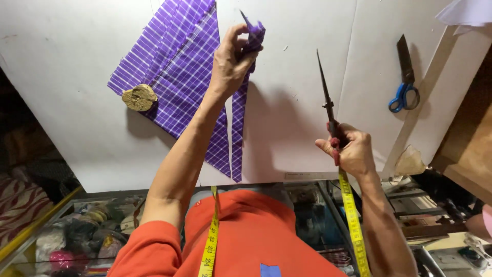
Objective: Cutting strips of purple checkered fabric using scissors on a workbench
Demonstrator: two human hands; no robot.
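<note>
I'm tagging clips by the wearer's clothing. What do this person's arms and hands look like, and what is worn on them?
Both arms are bare from above the elbow down. The left hand and right hand wear no gloves, and no rings or watch can be seen. Short orange sleeves belong to an orange shirt. A yellow measuring tape hangs around the neck, one end trailing along the right forearm.

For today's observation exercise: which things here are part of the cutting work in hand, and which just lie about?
In use:
left hand holding purple checked strip
right hand holding dark scissors
purple checked cloth
round weight on the cloth

Lying about:
blue-handled scissors
yellow tape measure round the neck
</note>
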